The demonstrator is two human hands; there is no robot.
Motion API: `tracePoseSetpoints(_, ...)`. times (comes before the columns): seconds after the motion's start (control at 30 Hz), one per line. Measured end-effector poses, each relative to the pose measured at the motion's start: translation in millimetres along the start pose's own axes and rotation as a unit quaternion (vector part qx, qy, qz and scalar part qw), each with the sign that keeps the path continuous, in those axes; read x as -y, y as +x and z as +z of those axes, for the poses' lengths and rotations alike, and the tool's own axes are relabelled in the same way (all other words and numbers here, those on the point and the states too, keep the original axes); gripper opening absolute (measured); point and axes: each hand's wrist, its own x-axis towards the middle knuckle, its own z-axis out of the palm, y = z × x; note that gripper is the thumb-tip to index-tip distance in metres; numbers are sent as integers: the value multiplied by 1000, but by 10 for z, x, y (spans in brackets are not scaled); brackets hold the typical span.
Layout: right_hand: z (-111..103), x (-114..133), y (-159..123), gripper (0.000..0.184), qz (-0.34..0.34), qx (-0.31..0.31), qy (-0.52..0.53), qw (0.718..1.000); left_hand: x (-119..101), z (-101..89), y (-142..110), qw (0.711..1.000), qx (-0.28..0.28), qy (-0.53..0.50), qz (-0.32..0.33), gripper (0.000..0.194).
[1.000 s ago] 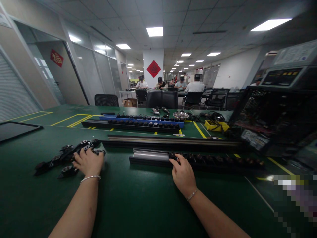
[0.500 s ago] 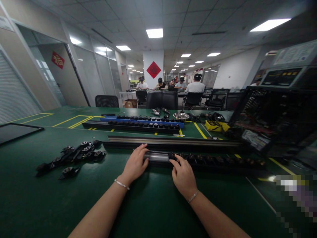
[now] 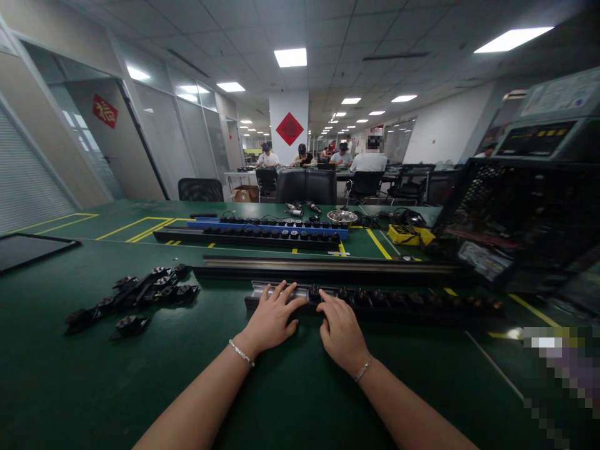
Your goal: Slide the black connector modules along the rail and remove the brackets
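A long black rail [image 3: 255, 303] with a shiny metal channel lies across the table in front of me. Several small black wheel-like parts [image 3: 380, 296] sit in a row along its right portion. My left hand [image 3: 272, 317] rests over the left stretch of the channel, fingers spread and holding nothing. Beside it, my right hand [image 3: 342, 328] has its index finger and thumb at the leftmost black wheel-like part [image 3: 315, 292], seated in the channel; the other fingers are curled. The fingers partly cover this part.
Behind lies another black rail [image 3: 328, 269], then a blue rail [image 3: 344, 234] with more parts. Loose black parts [image 3: 154, 287] are piled at left, near a dark tray [image 3: 37, 250]. A metal dish [image 3: 342, 216], yellow box [image 3: 410, 235] and computer case [image 3: 529, 219] stand beyond.
My left hand has slid right along the rail, uncovering its left end, and its fingers have spread. My right hand and the black wheel-like part have shifted slightly left.
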Motion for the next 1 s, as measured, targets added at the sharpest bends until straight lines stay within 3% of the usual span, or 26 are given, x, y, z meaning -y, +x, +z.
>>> tracePoseSetpoints(0.2, -6, -15, -4, 32, 5, 12, 15, 1000, -153, 51, 64, 1000, 3, 21, -11, 60)
tracePoseSetpoints(0.43, 40, -13, 1, 58, -6, 32, 29, 999, -302, 93, 135, 999, -11, 32, -28, 58)
tracePoseSetpoints(0.8, 26, 7, -5, 43, -17, 22, 7, 1000, -366, 89, 165, 997, -35, 23, -61, 59)
tracePoseSetpoints(1.0, 12, -8, 16, 40, -13, 31, 19, 999, -293, 72, 135, 997, -35, 22, -64, 54)
